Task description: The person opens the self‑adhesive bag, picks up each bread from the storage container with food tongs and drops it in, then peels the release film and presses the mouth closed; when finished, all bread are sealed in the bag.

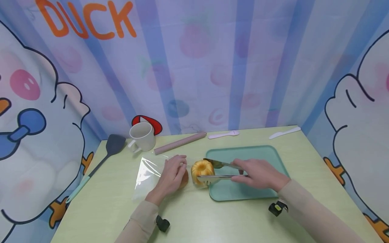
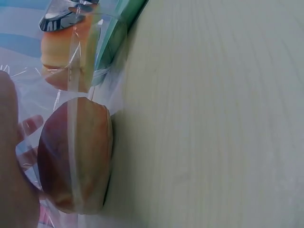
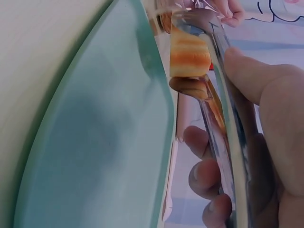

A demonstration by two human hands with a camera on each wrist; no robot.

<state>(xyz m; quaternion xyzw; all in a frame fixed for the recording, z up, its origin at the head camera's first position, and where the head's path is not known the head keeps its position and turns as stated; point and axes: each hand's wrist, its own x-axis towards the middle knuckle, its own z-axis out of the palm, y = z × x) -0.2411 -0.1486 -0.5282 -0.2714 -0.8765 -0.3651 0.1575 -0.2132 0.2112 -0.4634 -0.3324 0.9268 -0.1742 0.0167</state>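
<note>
My right hand [image 1: 254,172] grips metal tongs [image 1: 225,176], whose tips stand either side of a golden, ridged bread roll [image 1: 201,168]. The roll sits at the left edge of the green tray [image 1: 249,194], at the mouth of a clear plastic bag [image 1: 149,173]. Inside the bag lies a brown bun [image 2: 88,156], seen through the film in the left wrist view. My left hand [image 1: 171,175] holds the bag beside the bun, fingers bent over its upper side; its fingertips are partly hidden. In the right wrist view, fingers and thumb wrap the tongs [image 3: 228,123].
A white mug [image 1: 142,136] and a dark spatula [image 1: 113,144] with a mint handle stand at the left. Along the back lie a mauve rolling pin [image 1: 180,143], a pink fork [image 1: 224,134] and a pink knife [image 1: 284,132]. A printed curtain [image 1: 194,67] hangs behind the table.
</note>
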